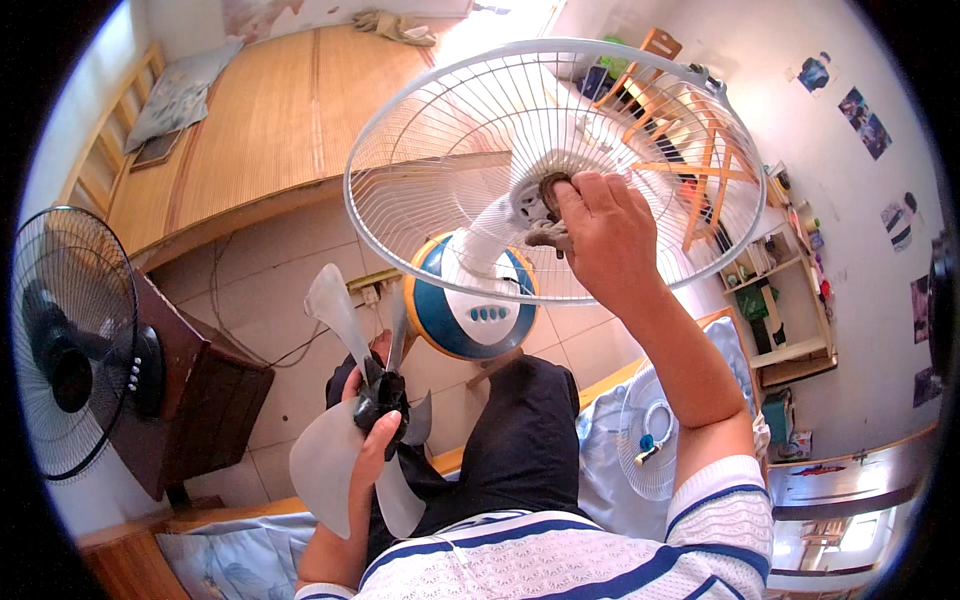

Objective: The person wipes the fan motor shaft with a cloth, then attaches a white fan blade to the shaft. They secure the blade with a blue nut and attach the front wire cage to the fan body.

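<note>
My left hand (372,455) grips the black hub of a fan blade (325,465), a set of translucent whitish vanes held above my lap. In front of me stands a fan with a blue, white and orange base (450,325). Its round wire rear grille (362,235) faces up toward me. My right hand (612,230) reaches into the grille, its fingers closed on a crumpled grey-brown cloth (546,234) against the motor at the centre. The cloth and fingers partly hide the motor. Behind my right arm, a round wire front grille (640,470) lies on blue bedding.
At the left, a black fan (75,370) stands beside a dark wooden cabinet (205,390). A bed with a woven mat (290,110) fills the far left. A wooden chair (715,165) and a shelf (785,300) are at the right. A cable (218,290) runs across the tiled floor.
</note>
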Demonstrator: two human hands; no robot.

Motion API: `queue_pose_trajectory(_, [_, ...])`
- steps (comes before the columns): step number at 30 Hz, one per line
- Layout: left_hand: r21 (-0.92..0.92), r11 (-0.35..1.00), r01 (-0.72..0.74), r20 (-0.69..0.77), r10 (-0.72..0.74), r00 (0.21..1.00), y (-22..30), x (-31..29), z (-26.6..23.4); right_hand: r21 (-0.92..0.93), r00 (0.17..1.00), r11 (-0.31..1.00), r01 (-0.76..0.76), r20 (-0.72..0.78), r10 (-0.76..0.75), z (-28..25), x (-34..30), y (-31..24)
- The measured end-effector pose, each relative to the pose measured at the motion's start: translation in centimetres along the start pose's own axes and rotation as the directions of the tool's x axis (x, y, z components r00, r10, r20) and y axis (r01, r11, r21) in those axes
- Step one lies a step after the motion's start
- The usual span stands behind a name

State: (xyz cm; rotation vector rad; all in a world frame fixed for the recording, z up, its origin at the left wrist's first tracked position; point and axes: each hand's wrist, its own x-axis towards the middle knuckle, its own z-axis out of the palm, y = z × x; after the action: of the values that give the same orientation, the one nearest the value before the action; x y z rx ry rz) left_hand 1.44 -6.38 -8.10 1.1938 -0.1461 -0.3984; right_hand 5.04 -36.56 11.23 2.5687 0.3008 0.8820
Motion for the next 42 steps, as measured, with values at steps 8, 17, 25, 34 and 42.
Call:
queue_pose_trajectory(8, [0.028, 0.998, 0.048, 0.012, -0.049, 0.999, 0.1, 0.0, -0.1, 0.013, 0.995, 0.996, 0.092, 0.04, -0.092, 1.2, 0.8, -1.1])
queue_pose_trajectory(17, [0.038, 0.999, 0.01, 0.006, -0.01, 1.0, -0.1, 0.0, -0.4, 0.14, 0.995, 0.986, 0.096, 0.013, -0.098, -1.2, -2.1, -0.9])
queue_pose_trajectory(25, [0.099, 0.994, 0.039, 0.044, -0.043, 0.998, 0.4, 0.1, -0.4, 0.074, 0.997, 0.996, -0.045, 0.065, 0.04, -0.5, -0.8, 0.5])
queue_pose_trajectory(34, [0.027, 0.998, 0.051, -0.008, -0.051, 0.999, 0.3, 0.0, -0.3, 0.08, 0.998, 0.995, 0.054, 0.026, -0.056, 0.7, 1.0, -0.8])
queue_pose_trajectory(42, [0.036, 0.999, 0.038, 0.006, -0.039, 0.999, 0.2, 0.2, -0.1, -0.012, 0.996, 1.0, -0.016, 0.087, 0.017, -0.9, -0.1, 0.2])
